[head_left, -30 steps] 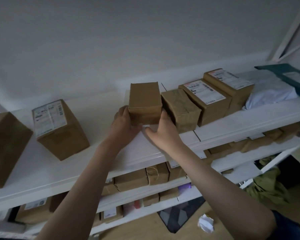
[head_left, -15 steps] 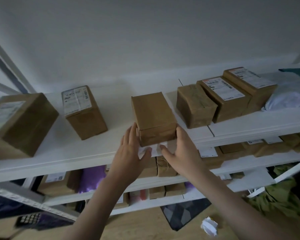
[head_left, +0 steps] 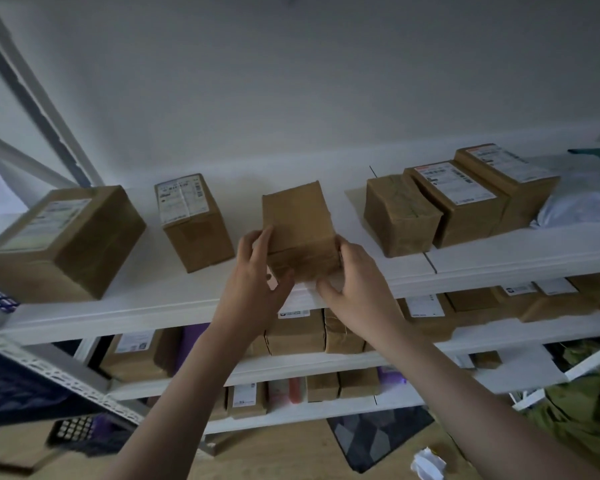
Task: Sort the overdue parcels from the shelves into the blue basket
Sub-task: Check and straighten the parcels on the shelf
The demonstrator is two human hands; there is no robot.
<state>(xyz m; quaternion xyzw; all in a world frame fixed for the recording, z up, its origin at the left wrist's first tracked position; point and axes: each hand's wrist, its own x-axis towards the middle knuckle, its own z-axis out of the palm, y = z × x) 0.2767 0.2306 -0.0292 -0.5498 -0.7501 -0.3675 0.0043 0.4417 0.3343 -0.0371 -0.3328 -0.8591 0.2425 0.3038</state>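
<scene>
White shelving is shown against a plain pale wall, with the top shelf [head_left: 153, 303] seen as a smooth painted board split by a seam at 3 o'clock. At the centre, a small brown box [head_left: 297, 223] of matte cardboard, with no label visible, is gripped at its near end from both sides: the left hand [head_left: 253, 289] is curled round its left edge with the thumb under the front face, and the right hand [head_left: 355, 285] is clamped on its right edge. The box's near end is held at the front lip of the shelf; whether its base rests on the board cannot be told. At 9 o'clock a large carton [head_left: 63, 240] with a faded label is cut off by the frame edge, and beside it a labelled box [head_left: 194, 221] stands apart from the held one. At 2 o'clock a taped, wrinkled box [head_left: 400, 214] is pressed against two labelled boxes [head_left: 465, 202], the print on which is too small to read. A soft grey mailing bag [head_left: 582, 202] is cropped at the right edge. The lower shelves [head_left: 326, 363] are packed with further brown parcels, partly hidden by the forearms. At 8 o'clock a blurred dark blue basket [head_left: 18, 393] is partly masked by a perforated metal post [head_left: 70, 379]. On the wooden floor at 5 o'clock, crumpled paper [head_left: 426, 462] is seen near a patterned mat [head_left: 378, 441].
</scene>
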